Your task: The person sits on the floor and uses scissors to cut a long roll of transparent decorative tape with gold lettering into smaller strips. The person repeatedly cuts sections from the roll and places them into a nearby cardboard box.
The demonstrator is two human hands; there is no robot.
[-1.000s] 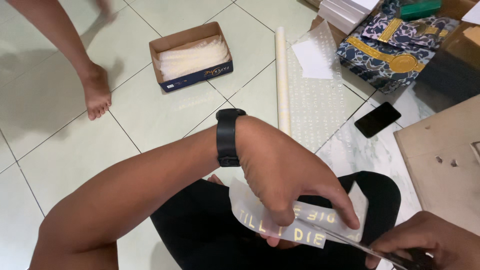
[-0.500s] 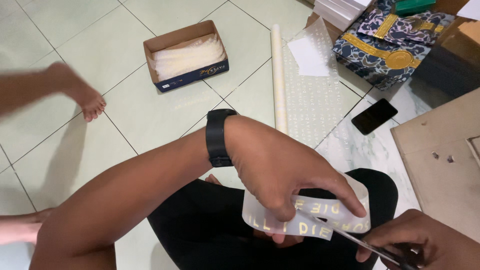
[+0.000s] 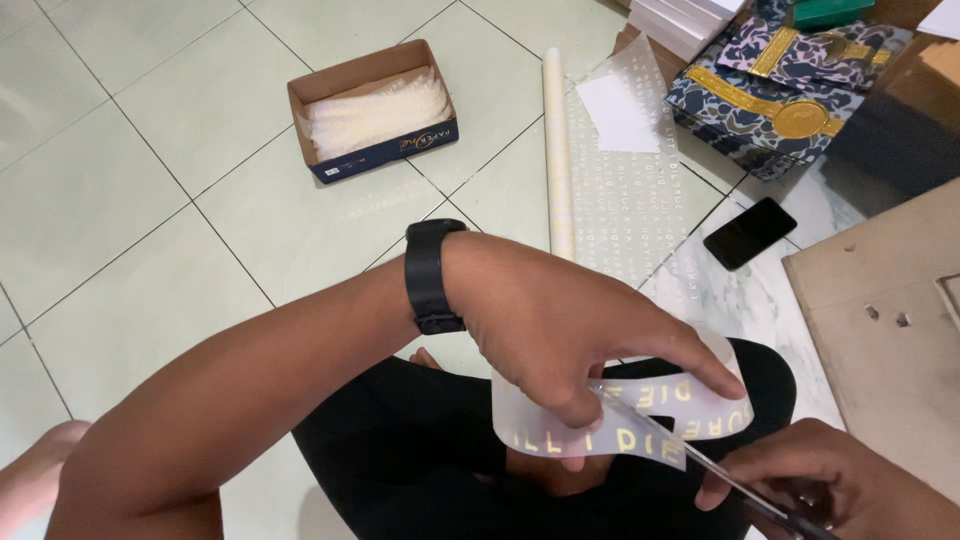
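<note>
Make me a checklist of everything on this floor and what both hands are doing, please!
Surface: pale tiled floor.
Job's things: translucent strip with gold letters; scissors cutting into it.
Clutter: open box of white sheets, film roll partly unrolled, black phone, patterned cloth, brown board.
Hands: left hand, with a black watch, pinches the strip; right hand grips the scissors.
Cables: nothing seen.
Surroundings: another person's foot at bottom left.

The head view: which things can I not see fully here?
- Scissors: handles hidden inside the right hand, cut by the bottom edge.
- Translucent film strip with gold letters: middle covered by the left hand.
- Patterned dark fabric box: cut by the top edge.
</note>
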